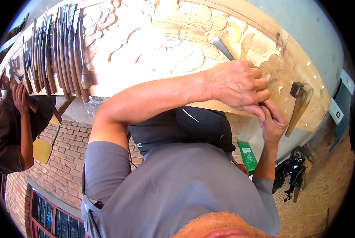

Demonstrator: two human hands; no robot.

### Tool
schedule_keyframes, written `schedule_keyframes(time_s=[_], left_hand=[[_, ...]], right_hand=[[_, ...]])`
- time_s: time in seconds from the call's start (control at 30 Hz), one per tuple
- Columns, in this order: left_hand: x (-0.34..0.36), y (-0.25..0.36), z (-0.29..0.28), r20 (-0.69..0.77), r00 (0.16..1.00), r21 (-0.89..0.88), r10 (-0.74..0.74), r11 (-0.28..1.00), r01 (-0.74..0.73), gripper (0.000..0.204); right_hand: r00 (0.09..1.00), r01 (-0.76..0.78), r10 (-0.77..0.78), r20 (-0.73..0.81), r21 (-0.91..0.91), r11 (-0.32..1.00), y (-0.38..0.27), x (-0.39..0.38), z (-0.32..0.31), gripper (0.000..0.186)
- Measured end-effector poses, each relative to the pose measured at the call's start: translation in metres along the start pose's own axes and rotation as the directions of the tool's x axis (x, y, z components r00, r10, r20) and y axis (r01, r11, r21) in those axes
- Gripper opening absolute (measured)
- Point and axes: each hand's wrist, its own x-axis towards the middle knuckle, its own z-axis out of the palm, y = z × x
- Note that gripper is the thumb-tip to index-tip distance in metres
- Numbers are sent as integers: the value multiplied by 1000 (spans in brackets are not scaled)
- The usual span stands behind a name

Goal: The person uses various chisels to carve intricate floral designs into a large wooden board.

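A chisel (222, 48) lies slanted over a carved wooden panel (161, 25), its flat metal blade pointing to the far left. My left hand (241, 85) is closed in a fist round it and hides most of the handle. Just below, my right hand (275, 121) is closed with its fingers against the left hand, where the handle's end lies; the handle itself is hidden there. Cut petals, curved outlines and drawn lines cover the panel. Right of my hands rests a hammer-like tool (299, 105) with a dark head and wooden handle.
Several chisels and gouges (58, 51) lie in a row at the panel's left. Beyond them, a co-worker's hand (21, 97) works at the same board. Shavings lie near my hands. Below are a green box (247, 156), a dark machine (294, 168) and brick paving (62, 146).
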Motion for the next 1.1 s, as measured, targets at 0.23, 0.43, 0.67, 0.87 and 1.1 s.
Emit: schedule_keyframes(time_s=[0.23, 0.43, 0.67, 0.87, 1.1], left_hand=[[33, -13, 16, 28, 993, 229, -115, 968, 105, 40], [31, -32, 18, -6, 973, 200, -232, 953, 228, 45], [37, -36, 20, -1, 955, 111, -295, 949, 294, 45], [37, -36, 20, 62, 912, 125, -405, 910, 396, 45], [38, -34, 23, 62, 880, 136, -470, 878, 459, 47]], right_hand=[[968, 212, -167, 189, -249, 945, -33, 74, -64, 30], [935, 257, -157, 318, -303, 918, -46, 116, -63, 31], [915, 313, -191, 356, -325, 892, -50, 131, -68, 30], [899, 310, -185, 397, -279, 909, -37, 140, -69, 27], [926, 259, -161, 341, -266, 929, -33, 144, -65, 25]])
